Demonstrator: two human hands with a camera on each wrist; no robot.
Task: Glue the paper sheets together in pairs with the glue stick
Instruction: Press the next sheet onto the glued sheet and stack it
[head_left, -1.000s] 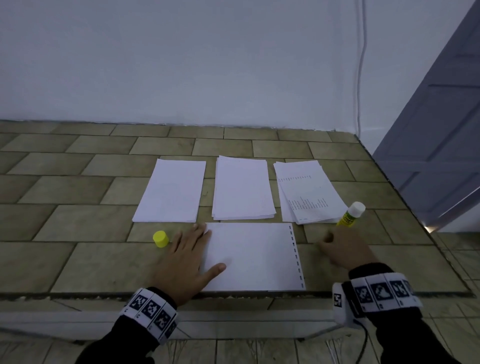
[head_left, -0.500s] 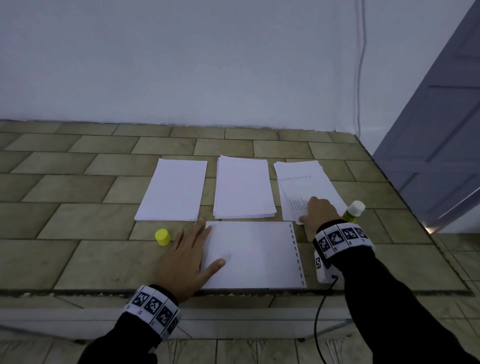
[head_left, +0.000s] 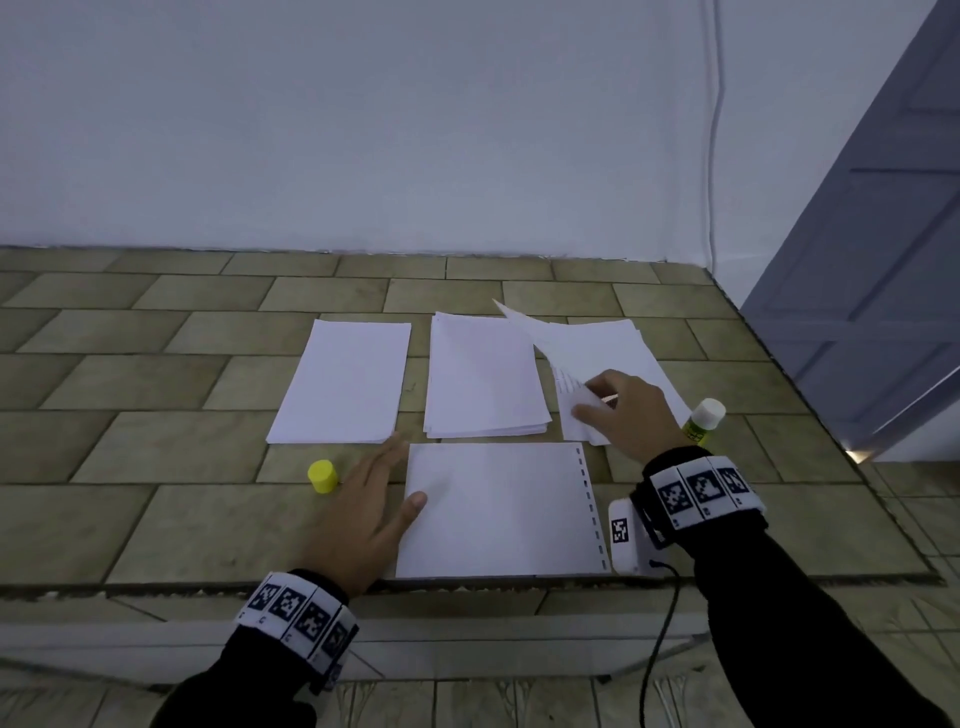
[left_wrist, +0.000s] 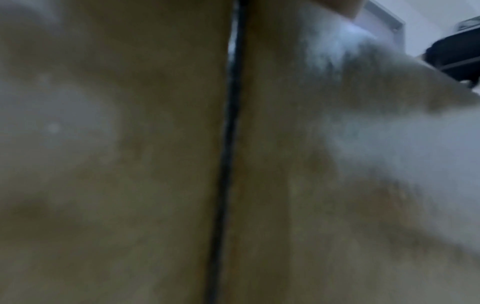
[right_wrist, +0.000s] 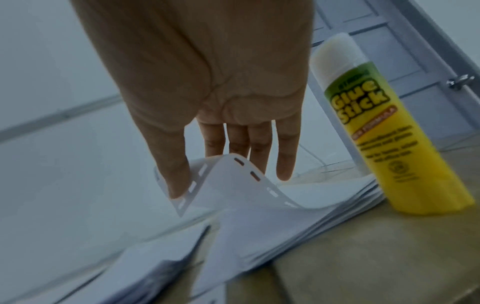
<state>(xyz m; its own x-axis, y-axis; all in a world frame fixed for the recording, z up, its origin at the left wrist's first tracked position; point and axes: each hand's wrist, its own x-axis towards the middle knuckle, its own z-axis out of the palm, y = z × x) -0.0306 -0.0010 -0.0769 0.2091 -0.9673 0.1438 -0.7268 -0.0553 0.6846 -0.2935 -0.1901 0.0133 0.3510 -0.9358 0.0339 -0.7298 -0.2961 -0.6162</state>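
The right hand (head_left: 631, 410) has left the glue stick (head_left: 705, 421) and crossed to the right-hand stack (head_left: 613, 345), where it now pinches the near edge of the top sheet (head_left: 540, 332) between thumb (right_wrist: 172, 164) and fingers (right_wrist: 285, 156). A second ago the hand rested on the tiles beside the stick; half a second ago it was only reaching the stack. Now the sheet curls up under the grip, its punched strip bent over the thumb in the wrist view, and its far corner has lifted off the pile.

The glue stick stands upright and uncapped just right of that hand, touching nothing but the counter (head_left: 156, 405). Its yellow cap (head_left: 322, 475) sits just left of the left hand (head_left: 371, 512).

The left hand has not moved: it lies flat with fingers straight, thumb (head_left: 413, 506) pressing the left edge of the base sheet (head_left: 498, 512) directly in front of the person. Its wrist view is too blurred to add anything.

This likely means the base sheet is ready and the person is fetching its partner. Whether glue is already on the base sheet cannot be told. Two more stacks lie beyond the left hand.
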